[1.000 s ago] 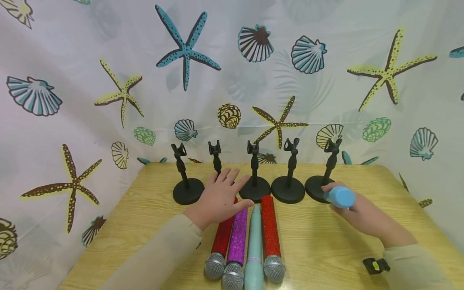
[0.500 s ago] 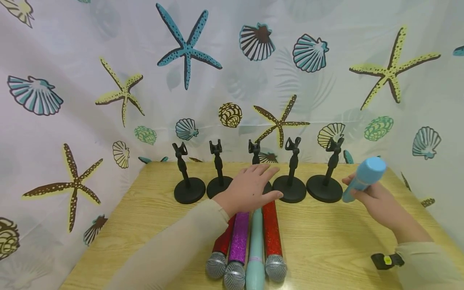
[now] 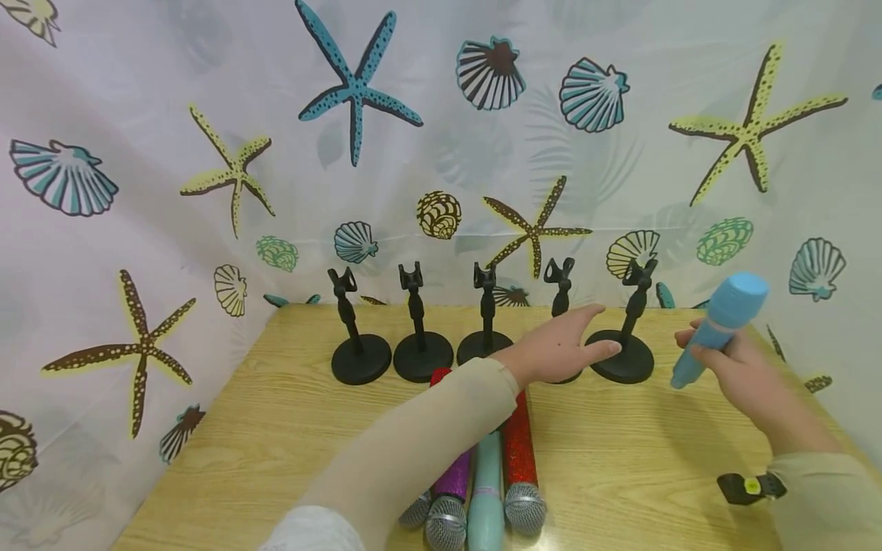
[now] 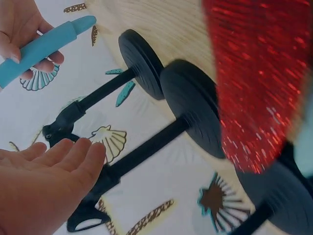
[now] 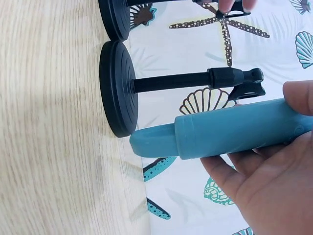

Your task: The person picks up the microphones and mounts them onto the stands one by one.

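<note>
My right hand (image 3: 747, 375) grips a blue microphone (image 3: 720, 325) above the table's right side, its head tilted up and to the right. In the right wrist view the fingers and thumb curl round the blue microphone (image 5: 234, 129), beside a black stand (image 5: 120, 90). My left hand (image 3: 558, 348) has its fingers extended and holds nothing; it hovers in front of the fourth stand from the left (image 3: 561, 295), hiding part of it. The rightmost stand (image 3: 623, 360) is between the hands. In the left wrist view the left hand (image 4: 49, 181) overlaps a stand's clip.
Three more black stands (image 3: 361, 360) line the back of the table (image 3: 262, 428). Below my left forearm lie a red microphone (image 3: 520, 451), a pale green one (image 3: 486, 490), a purple one (image 3: 451, 482) and another mostly hidden. A patterned curtain (image 3: 413, 138) hangs behind.
My left hand has moved right, from the second stand across to the fourth. My right hand has lifted the blue microphone up and to the right, away from the rightmost stand.
</note>
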`<state>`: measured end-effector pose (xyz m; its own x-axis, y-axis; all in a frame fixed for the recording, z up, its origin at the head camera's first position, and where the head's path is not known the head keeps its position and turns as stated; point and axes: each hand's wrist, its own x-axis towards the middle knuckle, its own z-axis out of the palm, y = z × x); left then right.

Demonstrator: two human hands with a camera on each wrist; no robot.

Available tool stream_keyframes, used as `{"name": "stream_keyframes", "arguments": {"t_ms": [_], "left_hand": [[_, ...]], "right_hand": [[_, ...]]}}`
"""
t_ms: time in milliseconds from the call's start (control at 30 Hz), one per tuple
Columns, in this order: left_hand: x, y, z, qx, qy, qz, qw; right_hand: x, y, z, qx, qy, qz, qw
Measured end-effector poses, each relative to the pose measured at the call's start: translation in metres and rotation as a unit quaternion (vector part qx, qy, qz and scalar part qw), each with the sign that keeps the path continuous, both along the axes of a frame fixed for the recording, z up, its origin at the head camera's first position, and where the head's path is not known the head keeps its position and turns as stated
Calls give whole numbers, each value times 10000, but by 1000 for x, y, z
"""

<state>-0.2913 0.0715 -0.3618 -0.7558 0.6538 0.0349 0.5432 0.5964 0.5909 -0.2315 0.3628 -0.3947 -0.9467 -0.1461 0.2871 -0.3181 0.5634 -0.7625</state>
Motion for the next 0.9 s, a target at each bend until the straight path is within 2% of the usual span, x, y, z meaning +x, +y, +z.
{"name": "stream_keyframes", "arguments": {"t_ms": [100, 233, 333, 467, 533, 633, 900], "left_hand": [[-7, 22, -3, 514, -570, 332, 9965], [-15, 46, -9, 1103, -1037, 884, 9845], [-22, 62, -11, 1507, -1352, 1245, 9713], [-28, 80, -11, 1914, -1770, 1530, 9532], [-30, 86, -10, 2014, -1947, 1607, 9464], [-31, 92, -9, 2118, -2112, 1613, 9405], [-36, 98, -11, 2309, -2272, 1395, 9357]], "right_hand": [[-1, 2, 2, 55, -95, -102, 9999], [-1, 3, 4, 122, -168, -176, 9996], [-1, 3, 7, 134, -188, -200, 9995], [0, 3, 10, 122, -112, -242, 9996], [1, 3, 12, 42, -97, -234, 9997], [1, 1, 13, -146, -147, -178, 9996], [-2, -3, 9, -322, -199, -120, 9992]]}}
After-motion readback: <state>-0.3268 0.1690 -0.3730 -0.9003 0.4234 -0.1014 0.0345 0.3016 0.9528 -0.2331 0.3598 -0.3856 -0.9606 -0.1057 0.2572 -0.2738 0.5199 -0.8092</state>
